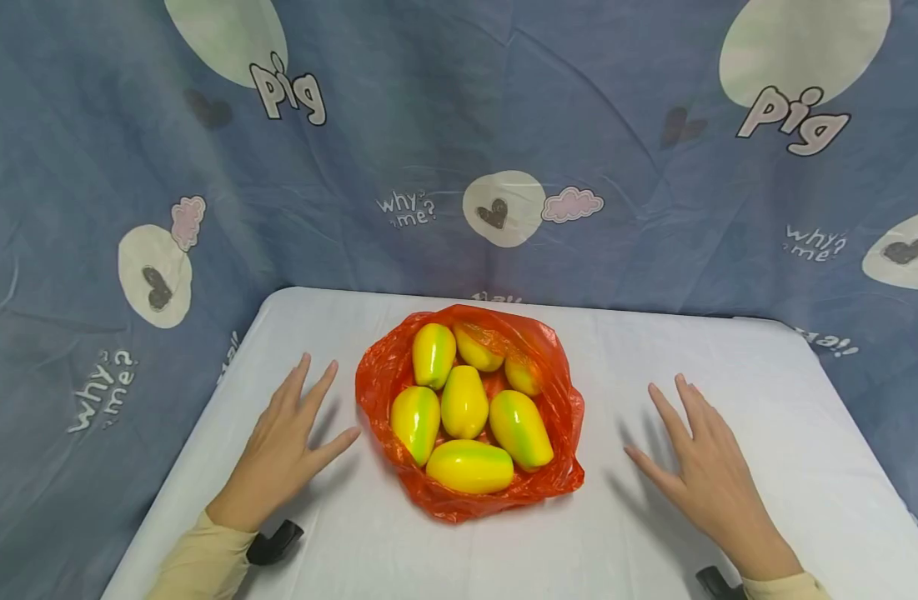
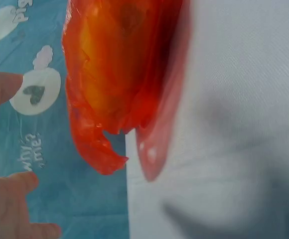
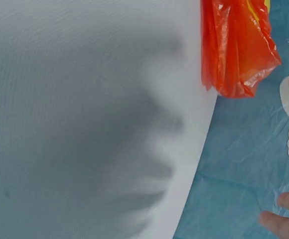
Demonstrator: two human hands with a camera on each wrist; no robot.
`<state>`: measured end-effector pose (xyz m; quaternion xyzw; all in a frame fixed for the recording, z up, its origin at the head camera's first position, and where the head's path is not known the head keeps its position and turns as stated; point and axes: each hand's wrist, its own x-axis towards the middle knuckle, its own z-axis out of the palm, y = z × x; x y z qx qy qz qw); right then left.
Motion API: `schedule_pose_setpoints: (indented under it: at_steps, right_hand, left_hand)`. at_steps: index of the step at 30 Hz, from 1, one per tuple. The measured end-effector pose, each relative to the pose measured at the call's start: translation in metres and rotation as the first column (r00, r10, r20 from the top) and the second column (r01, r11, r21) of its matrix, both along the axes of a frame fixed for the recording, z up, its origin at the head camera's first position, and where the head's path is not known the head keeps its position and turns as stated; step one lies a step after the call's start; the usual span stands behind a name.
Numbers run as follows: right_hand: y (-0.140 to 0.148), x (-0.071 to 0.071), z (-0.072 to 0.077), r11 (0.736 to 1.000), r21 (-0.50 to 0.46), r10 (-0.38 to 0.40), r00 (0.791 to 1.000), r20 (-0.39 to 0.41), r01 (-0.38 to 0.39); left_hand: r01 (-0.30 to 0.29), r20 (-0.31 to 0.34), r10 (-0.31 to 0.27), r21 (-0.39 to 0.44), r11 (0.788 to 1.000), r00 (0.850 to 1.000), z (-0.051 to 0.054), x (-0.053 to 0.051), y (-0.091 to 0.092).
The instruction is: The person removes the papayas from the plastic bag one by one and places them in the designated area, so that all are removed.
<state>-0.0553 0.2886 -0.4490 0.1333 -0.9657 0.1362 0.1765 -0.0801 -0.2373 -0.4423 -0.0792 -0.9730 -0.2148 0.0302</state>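
Right now a red plastic bag (image 1: 459, 504) sits open on the white desk (image 1: 616, 358), toward its far edge, with seven glossy yellow-green fruits (image 1: 464, 402) showing inside. Toward the desk's left edge, the left hand (image 1: 282, 446) is empty, fingers spread wide just beside the bag. Toward the right edge, the right hand (image 1: 702, 471), equally spread and empty, stands farther from it.

The bag (image 1: 568, 417) partly hides two far fruits (image 1: 477, 353). The right wrist view crops the right fingers (image 3: 283, 225); the head view, the tabletop's (image 1: 459, 567) near side.
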Motion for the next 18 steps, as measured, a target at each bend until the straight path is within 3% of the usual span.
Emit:
schedule_pose_setpoints:
  at_steps: [3, 5, 7, 10, 13, 15, 18]
  right_hand:
    - [-0.002, 0.000, 0.000, 1.000, -0.020, 0.008, 1.000, -0.004, -0.008]
    - [-0.004, 0.000, 0.000, 0.999, -0.040, 0.017, 1.000, -0.002, -0.017]
    - [-0.007, -0.001, 0.000, 0.997, -0.073, 0.028, 1.000, 0.004, -0.027]
    - [-0.012, -0.001, 0.001, 0.988, -0.146, 0.046, 0.998, 0.035, -0.041]
    - [-0.018, 0.000, 0.003, 0.976, -0.215, 0.059, 0.994, 0.094, -0.037]
    - [-0.022, 0.000, 0.005, 0.970, -0.239, 0.070, 0.991, 0.116, -0.040]
    - [-0.027, -0.002, 0.006, 0.966, -0.254, 0.090, 0.989, 0.115, -0.058]
  left_hand:
    - [-0.011, 0.089, 0.002, 0.101, 0.995, 0.996, -0.006, -0.007, 0.002]
    - [-0.009, 0.132, -0.018, 0.203, 0.979, 0.991, -0.010, -0.012, 0.003]
    - [0.010, 0.148, -0.062, 0.330, 0.944, 0.987, -0.016, -0.018, 0.006]
    - [0.065, 0.126, -0.150, 0.512, 0.856, 0.981, -0.025, -0.028, 0.010]
    - [0.093, 0.113, -0.204, 0.615, 0.783, 0.972, -0.030, -0.036, 0.014]
    - [0.084, 0.125, -0.214, 0.647, 0.758, 0.969, -0.033, -0.040, 0.015]
    - [0.074, 0.140, -0.221, 0.667, 0.742, 0.965, -0.036, -0.046, 0.019]
